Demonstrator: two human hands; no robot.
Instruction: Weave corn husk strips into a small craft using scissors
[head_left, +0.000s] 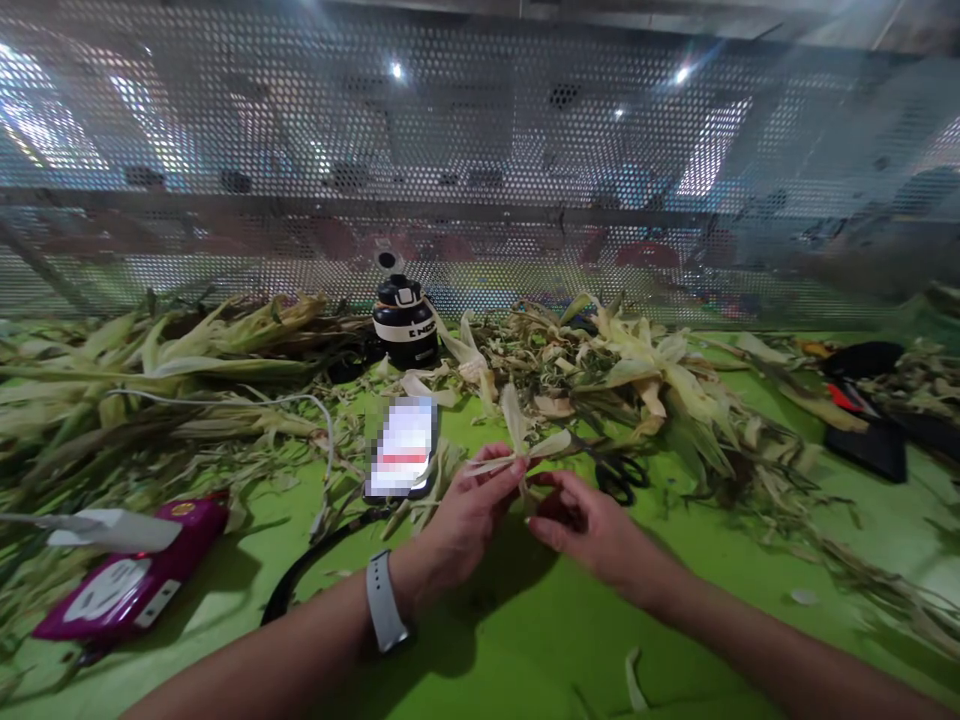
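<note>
My left hand (pixel 471 515), a pale band on its wrist, pinches a small bundle of dried corn husk strips (pixel 517 452) just above the green table (pixel 487 650). My right hand (pixel 581 520) meets it from the right, fingers curled onto the lower part of the same bundle. The husk tips fan out left, up and right above my fingers. Black-handled scissors (pixel 619 475) lie just beyond my right hand.
A phone (pixel 403 447) lies face up ahead of my left hand, a black bottle (pixel 406 322) behind it. Heaps of corn husks (pixel 150 370) cover the left and back. A magenta device (pixel 131 580) with a white cable sits at left, black items (pixel 870 440) at right, perforated metal screen (pixel 480 180) behind.
</note>
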